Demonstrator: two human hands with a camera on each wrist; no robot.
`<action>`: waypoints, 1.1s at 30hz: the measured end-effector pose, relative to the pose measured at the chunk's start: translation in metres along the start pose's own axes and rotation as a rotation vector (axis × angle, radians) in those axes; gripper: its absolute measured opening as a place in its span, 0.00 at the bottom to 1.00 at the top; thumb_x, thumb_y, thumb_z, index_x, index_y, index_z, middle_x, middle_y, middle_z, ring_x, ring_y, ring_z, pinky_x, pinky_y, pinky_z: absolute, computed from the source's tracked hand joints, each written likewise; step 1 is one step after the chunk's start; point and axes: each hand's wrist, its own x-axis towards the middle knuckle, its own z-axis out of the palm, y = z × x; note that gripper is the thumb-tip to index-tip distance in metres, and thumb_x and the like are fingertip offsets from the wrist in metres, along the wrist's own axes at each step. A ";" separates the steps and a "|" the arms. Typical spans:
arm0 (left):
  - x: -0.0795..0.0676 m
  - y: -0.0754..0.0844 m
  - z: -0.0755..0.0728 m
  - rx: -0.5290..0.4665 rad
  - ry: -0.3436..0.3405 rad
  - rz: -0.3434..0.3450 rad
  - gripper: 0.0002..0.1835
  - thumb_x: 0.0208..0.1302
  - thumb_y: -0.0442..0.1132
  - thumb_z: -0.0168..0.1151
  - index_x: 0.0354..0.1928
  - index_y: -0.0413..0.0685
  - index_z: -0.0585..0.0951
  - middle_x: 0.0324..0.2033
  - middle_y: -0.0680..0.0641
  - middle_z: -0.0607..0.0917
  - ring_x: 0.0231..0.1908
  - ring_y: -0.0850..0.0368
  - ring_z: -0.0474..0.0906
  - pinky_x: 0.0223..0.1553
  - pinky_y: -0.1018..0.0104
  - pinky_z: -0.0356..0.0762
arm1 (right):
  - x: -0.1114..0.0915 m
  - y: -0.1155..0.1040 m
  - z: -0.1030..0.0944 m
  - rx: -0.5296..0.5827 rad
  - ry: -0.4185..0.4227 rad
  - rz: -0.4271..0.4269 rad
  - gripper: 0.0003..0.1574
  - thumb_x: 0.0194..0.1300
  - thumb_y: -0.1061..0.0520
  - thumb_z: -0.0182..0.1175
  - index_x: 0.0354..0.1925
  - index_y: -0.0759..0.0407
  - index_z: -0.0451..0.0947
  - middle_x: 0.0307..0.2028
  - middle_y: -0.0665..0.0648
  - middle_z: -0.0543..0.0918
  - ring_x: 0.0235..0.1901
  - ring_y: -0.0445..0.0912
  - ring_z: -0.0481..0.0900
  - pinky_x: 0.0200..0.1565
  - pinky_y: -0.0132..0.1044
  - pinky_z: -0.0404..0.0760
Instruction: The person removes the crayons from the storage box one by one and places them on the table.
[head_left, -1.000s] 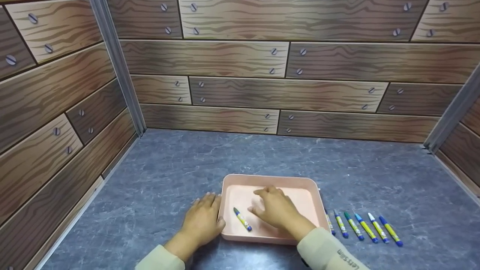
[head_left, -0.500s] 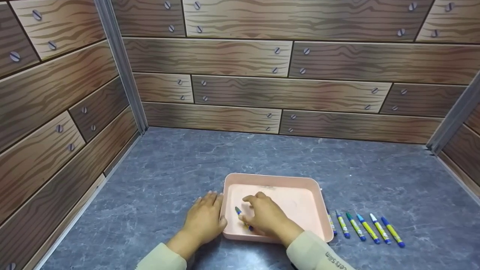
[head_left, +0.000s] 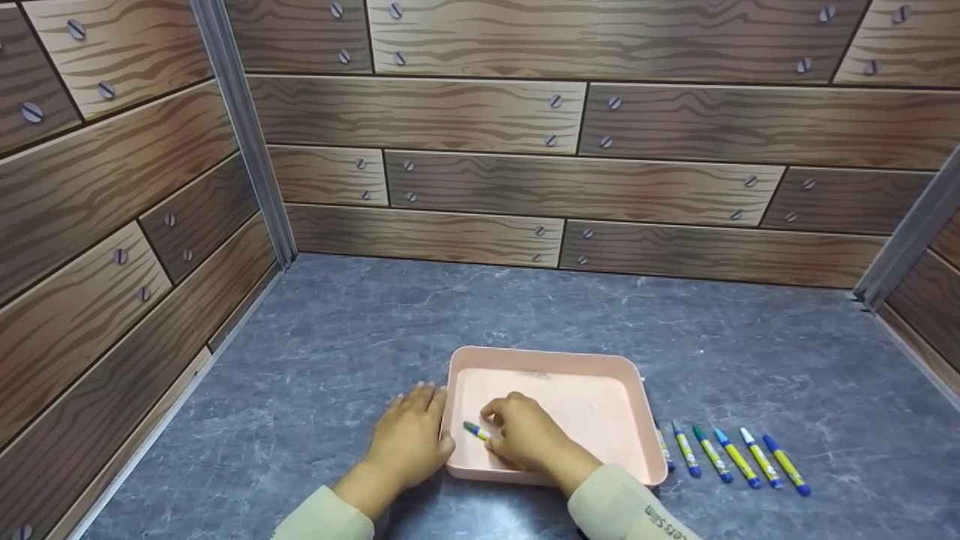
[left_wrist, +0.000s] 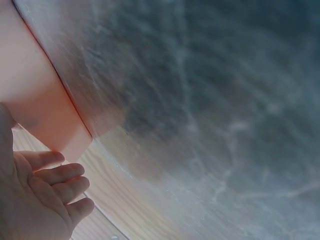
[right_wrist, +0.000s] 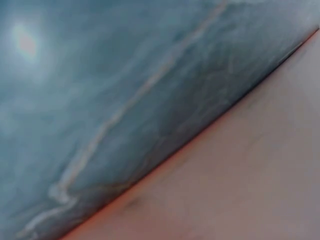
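Observation:
A dark green crayon (head_left: 475, 430) with a blue and yellow body lies inside the pink tray (head_left: 592, 405), near its left side. My right hand (head_left: 531, 433) reaches into the tray with curled fingers and pinches the crayon's rear part, which the fingers hide. My left hand (head_left: 409, 439) rests flat on the tabletop, its fingertips and thumb against the tray's left wall. In the left wrist view, the fingers of my left hand (left_wrist: 45, 195) lie beside the tray wall (left_wrist: 45, 100). Only the tray's wall (right_wrist: 240, 175) and tabletop show in the right wrist view; the right hand does not appear.
Several crayons (head_left: 739, 457) lie in a slanted row on the blue-grey marbled table (head_left: 360, 322), right of the tray; the nearest is partly hidden by the tray's edge. Wood-patterned panels (head_left: 480, 180) wall the table at the back and sides.
My right hand has moved left and down across the tray to the crayon. The crayon has turned, its green tip now pointing further left. My left hand has stayed at the tray wall.

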 end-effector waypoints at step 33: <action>0.001 0.000 0.001 0.001 0.028 0.026 0.31 0.56 0.44 0.57 0.59 0.32 0.73 0.58 0.32 0.74 0.60 0.37 0.68 0.59 0.41 0.64 | -0.013 0.035 -0.075 0.401 0.207 0.207 0.21 0.54 0.70 0.61 0.49 0.69 0.79 0.39 0.61 0.83 0.37 0.53 0.82 0.32 0.35 0.83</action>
